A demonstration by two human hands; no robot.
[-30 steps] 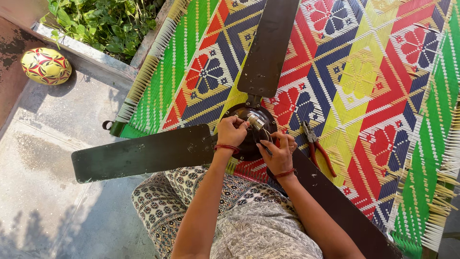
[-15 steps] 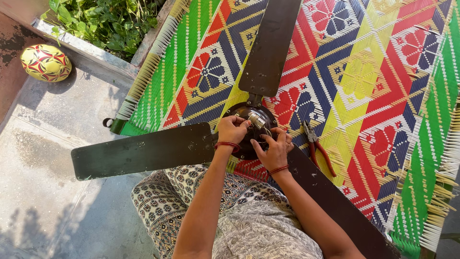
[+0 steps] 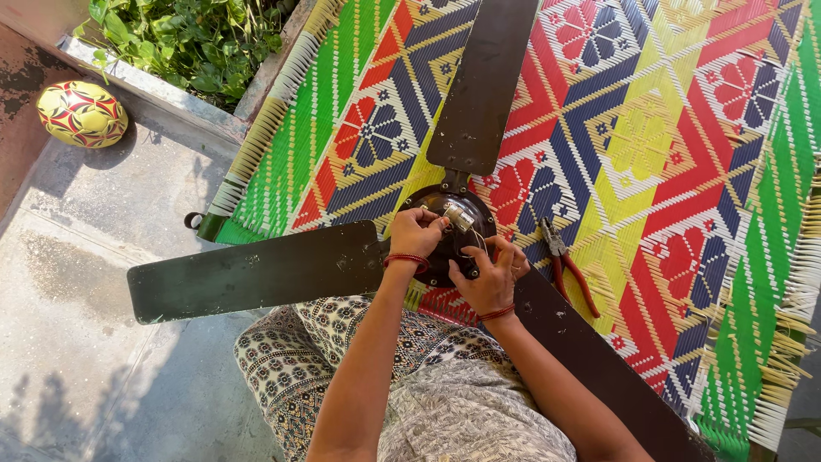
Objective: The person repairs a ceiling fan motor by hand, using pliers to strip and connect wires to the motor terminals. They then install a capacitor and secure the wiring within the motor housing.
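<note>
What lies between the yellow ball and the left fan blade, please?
In the head view, only bare concrete floor separates the ball from the left blade.

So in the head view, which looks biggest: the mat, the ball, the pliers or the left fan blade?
1. Mat, by far the largest.
2. Left fan blade.
3 and 4. Ball and pliers: the ball is rounder and fuller, the pliers longer but thin. Too alike to rank.

1. The ceiling fan [image 3: 282, 269] lies on the woven mat [image 3: 684, 128].
2. Both hands, left hand [image 3: 416, 233] and right hand [image 3: 489, 281], rest on the fan's motor hub [image 3: 453, 214].
3. Pliers [image 3: 566, 269] lie on the mat, just right of the hub.
4. A ball [image 3: 81, 113] sits far left on the concrete floor [image 3: 77, 359], plants [image 3: 188, 38] behind it.
</note>
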